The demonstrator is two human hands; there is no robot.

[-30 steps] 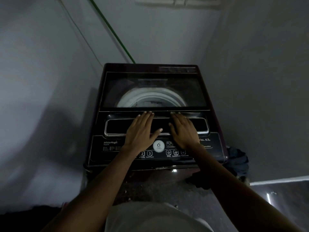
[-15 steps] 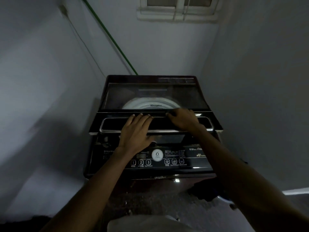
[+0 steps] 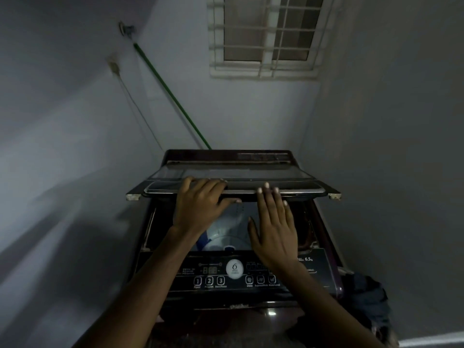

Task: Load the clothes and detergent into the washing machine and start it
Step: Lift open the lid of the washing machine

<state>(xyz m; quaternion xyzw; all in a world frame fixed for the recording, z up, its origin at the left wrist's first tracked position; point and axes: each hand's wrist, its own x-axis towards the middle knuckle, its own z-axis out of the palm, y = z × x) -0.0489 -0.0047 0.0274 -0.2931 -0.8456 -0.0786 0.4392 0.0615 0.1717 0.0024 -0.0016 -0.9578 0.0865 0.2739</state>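
A dark top-load washing machine (image 3: 324,262) stands in a narrow corner. Its folding lid (image 3: 301,190) is raised and tilted back. My left hand (image 3: 200,204) grips the lid's front edge, fingers on top and thumb underneath. To its right, my right hand (image 3: 273,229) has straight fingers, the tips touching the same edge. Below the hands the pale drum (image 3: 226,234) shows, with something blue low inside it. The control panel (image 3: 234,268) with numbered buttons faces me. A heap of dark clothes (image 3: 369,302) lies on the floor to the right of the machine. No detergent is in view.
Grey walls close in on the left, back and right. A green pole (image 3: 170,94) leans along the left wall down behind the machine. A barred window (image 3: 266,36) sits high on the back wall. The room is dim.
The lid has gone from flat and closed to lifted and folded back, exposing the drum. Both hands rose with its front edge, and the camera tilted upward.
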